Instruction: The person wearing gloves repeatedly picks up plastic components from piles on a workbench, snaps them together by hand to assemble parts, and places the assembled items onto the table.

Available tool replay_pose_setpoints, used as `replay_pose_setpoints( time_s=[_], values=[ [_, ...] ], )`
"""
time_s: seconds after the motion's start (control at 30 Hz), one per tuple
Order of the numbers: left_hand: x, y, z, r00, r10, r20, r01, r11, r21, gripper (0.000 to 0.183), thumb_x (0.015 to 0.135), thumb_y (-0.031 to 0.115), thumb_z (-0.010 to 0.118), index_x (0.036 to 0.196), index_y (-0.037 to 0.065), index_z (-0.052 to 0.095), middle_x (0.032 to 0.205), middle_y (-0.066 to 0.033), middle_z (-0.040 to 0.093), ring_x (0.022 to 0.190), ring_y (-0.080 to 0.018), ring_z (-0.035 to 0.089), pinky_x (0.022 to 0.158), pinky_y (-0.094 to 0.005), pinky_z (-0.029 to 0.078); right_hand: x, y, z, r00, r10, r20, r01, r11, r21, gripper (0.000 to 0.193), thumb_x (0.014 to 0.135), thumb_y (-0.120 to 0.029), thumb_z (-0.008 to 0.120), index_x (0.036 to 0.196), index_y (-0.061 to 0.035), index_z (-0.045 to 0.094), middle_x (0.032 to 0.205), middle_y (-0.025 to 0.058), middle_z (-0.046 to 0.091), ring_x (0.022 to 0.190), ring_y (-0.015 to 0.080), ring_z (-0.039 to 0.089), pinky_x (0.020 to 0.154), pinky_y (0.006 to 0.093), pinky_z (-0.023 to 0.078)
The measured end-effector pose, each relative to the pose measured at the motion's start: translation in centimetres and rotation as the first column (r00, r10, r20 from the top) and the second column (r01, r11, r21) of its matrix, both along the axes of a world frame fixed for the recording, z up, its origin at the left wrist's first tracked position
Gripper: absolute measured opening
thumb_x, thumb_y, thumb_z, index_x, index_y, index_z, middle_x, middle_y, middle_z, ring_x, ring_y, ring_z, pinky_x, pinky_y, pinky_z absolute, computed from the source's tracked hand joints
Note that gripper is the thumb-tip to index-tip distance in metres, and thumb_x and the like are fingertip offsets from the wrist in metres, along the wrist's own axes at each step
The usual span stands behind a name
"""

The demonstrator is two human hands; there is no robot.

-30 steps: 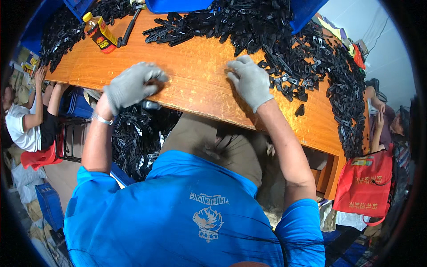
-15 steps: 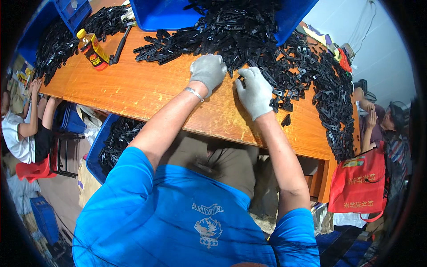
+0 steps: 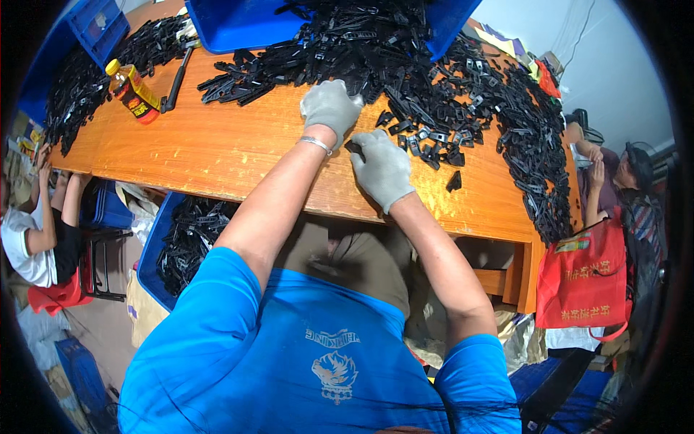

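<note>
Both my hands wear pale grey work gloves. My left hand (image 3: pixel 331 108) is curled at the near edge of a large heap of long black plastic pieces (image 3: pixel 347 54); its fingertips are hidden, and I cannot make out what they hold. Closer to the table's front edge, my right hand (image 3: pixel 383 168) is closed, with a small black plastic piece (image 3: pixel 354 148) between thumb and fingers. Beyond it lie several loose small black clip-like pieces (image 3: pixel 434 137), some showing a square hole. One stray black piece (image 3: pixel 454 181) lies apart, right of my right hand.
A tipped blue bin (image 3: pixel 217 32) stands behind the heap. To the left are a bottle with a yellow cap (image 3: pixel 134 92) and a black-handled tool (image 3: pixel 176 83). A blue crate of black pieces (image 3: pixel 155 253) sits below the table. A red bag (image 3: pixel 582 278) is at right. People sit at both sides.
My right hand has drawn back from the heap, toward me, with the small black piece. My left hand stays at the heap's edge. The whole view has shifted a little.
</note>
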State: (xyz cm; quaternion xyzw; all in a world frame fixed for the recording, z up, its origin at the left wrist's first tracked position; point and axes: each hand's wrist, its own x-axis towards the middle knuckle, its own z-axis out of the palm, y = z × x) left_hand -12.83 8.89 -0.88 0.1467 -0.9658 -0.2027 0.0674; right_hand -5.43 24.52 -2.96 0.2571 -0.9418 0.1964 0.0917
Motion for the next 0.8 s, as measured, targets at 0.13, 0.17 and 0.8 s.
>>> replay_pose_setpoints(
  time_s=[0.13, 0.17, 0.8],
  values=[
    [0.4, -1.8, -0.5, 0.997, -0.061, 0.043, 0.058, 0.996, 0.064, 0.040, 0.094, 0.044, 0.072, 0.115, 0.011, 0.081, 0.120, -0.0178, 0.078, 0.117, -0.0358, 0.074, 0.096, -0.0486, 0.061, 0.1, 0.1, 0.6, 0.999, -0.009, 0.047, 0.009, 1.000, 0.019, 0.020, 0.092, -0.019, 0.074, 0.109, -0.0090, 0.075, 0.111, 0.0186, 0.071, 0.098, 0.0385, 0.074, 0.085, 0.0494, 0.060],
    [0.8, -2.3, -0.9, 0.997, -0.076, -0.027, 0.079, 0.991, 0.105, 0.031, 0.090, 0.036, 0.076, 0.101, 0.008, 0.076, 0.110, -0.0211, 0.077, 0.105, -0.0397, 0.074, 0.091, -0.0498, 0.058, 0.0, 0.3, 0.7, 0.998, -0.017, 0.065, 0.015, 0.999, 0.037, 0.021, 0.092, -0.020, 0.075, 0.109, -0.0089, 0.076, 0.112, 0.0187, 0.071, 0.098, 0.0386, 0.075, 0.086, 0.0491, 0.061],
    [13.7, -10.6, -2.5, 0.857, -0.419, -0.300, 0.399, 0.908, -0.127, 0.029, 0.086, 0.023, 0.084, 0.112, 0.012, 0.076, 0.108, -0.0081, 0.072, 0.108, -0.0334, 0.066, 0.094, -0.0467, 0.054, 0.5, -2.1, 0.7, 0.986, 0.167, -0.010, -0.165, 0.966, -0.201, 0.019, 0.088, -0.028, 0.083, 0.101, -0.0136, 0.083, 0.106, 0.0115, 0.074, 0.098, 0.0333, 0.073, 0.084, 0.0450, 0.059]
  ],
)
